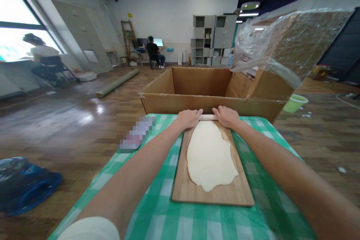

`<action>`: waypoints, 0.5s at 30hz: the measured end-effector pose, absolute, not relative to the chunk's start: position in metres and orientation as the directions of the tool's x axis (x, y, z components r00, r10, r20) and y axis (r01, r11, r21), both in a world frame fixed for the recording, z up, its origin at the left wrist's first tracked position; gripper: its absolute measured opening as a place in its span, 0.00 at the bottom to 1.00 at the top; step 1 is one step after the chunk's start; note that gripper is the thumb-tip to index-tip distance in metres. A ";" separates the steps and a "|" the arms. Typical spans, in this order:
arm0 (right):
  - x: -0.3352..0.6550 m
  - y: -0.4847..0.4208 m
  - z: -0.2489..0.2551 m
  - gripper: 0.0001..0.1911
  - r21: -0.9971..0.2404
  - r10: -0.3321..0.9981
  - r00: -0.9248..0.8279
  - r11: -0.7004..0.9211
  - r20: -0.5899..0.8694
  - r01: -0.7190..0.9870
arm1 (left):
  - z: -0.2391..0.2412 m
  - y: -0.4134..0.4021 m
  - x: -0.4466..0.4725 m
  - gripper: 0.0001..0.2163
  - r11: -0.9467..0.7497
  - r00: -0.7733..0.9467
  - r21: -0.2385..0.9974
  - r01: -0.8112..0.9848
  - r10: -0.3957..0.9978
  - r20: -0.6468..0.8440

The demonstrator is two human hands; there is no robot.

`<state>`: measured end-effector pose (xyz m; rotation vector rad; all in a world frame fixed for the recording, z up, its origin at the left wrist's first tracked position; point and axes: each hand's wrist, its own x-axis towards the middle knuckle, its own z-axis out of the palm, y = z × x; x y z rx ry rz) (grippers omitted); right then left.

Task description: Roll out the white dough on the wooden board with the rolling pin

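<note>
A flat sheet of pale dough (209, 155) lies stretched along a wooden board (213, 193) on the green checked tablecloth (157, 210). At the board's far end a light rolling pin (207, 117) lies crosswise on the dough's edge. My left hand (189, 117) presses on the pin's left part and my right hand (226, 116) on its right part. Both hands lie over the pin with their fingers curled down around it. Only a short piece of the pin shows between them.
A big open cardboard box (202, 99) stands just past the table's far edge, with a plastic-wrapped package (289, 41) leaning on its right side. A green bucket (295, 103) and a blue bag (22, 183) sit on the wooden floor. Two people sit at desks far off.
</note>
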<state>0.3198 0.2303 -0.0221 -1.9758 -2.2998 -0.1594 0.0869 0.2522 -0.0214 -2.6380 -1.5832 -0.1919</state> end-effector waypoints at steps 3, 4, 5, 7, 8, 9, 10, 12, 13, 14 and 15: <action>0.315 0.240 -0.019 0.45 -0.008 0.984 -0.057 0.059 0.168 0.998 | -0.019 0.257 0.089 0.26 -0.435 0.428 0.026 0.900 0.894 0.135; 0.314 0.242 -0.017 0.46 -0.011 0.984 -0.035 0.037 0.177 0.999 | -0.017 0.258 0.089 0.27 -0.426 0.418 0.032 0.904 0.898 0.139; 0.314 0.244 -0.014 0.46 -0.013 0.982 -0.014 0.017 0.186 1.000 | -0.015 0.260 0.089 0.29 -0.416 0.407 0.040 0.908 0.902 0.143; 0.315 0.246 -0.009 0.47 -0.016 0.979 0.019 -0.016 0.202 1.000 | -0.011 0.261 0.089 0.32 -0.395 0.383 0.055 0.917 0.911 0.154; 0.315 0.246 -0.007 0.47 -0.017 0.978 0.029 -0.026 0.207 1.000 | -0.009 0.261 0.089 0.34 -0.387 0.374 0.060 0.920 0.913 0.161; 0.315 0.245 -0.005 0.47 -0.017 0.977 0.035 -0.032 0.209 0.999 | -0.007 0.260 0.089 0.34 -0.383 0.369 0.062 0.922 0.914 0.169; 0.315 0.243 -0.004 0.48 -0.016 0.977 0.036 -0.033 0.209 0.999 | -0.006 0.258 0.088 0.35 -0.383 0.367 0.063 0.922 0.913 0.179; 0.313 0.235 -0.006 0.48 -0.010 0.980 0.013 -0.011 0.197 1.000 | -0.006 0.250 0.087 0.35 -0.395 0.377 0.058 0.917 0.905 0.198; 0.312 0.230 -0.007 0.48 -0.003 0.982 -0.011 0.012 0.187 1.000 | -0.007 0.245 0.087 0.34 -0.404 0.386 0.055 0.913 0.900 0.203; 0.310 0.225 -0.010 0.48 0.005 0.983 -0.043 0.042 0.176 0.999 | -0.009 0.240 0.087 0.33 -0.415 0.397 0.052 0.908 0.894 0.206; 0.309 0.220 -0.012 0.46 0.015 0.983 -0.079 0.077 0.165 0.997 | -0.011 0.234 0.087 0.32 -0.429 0.411 0.049 0.902 0.887 0.209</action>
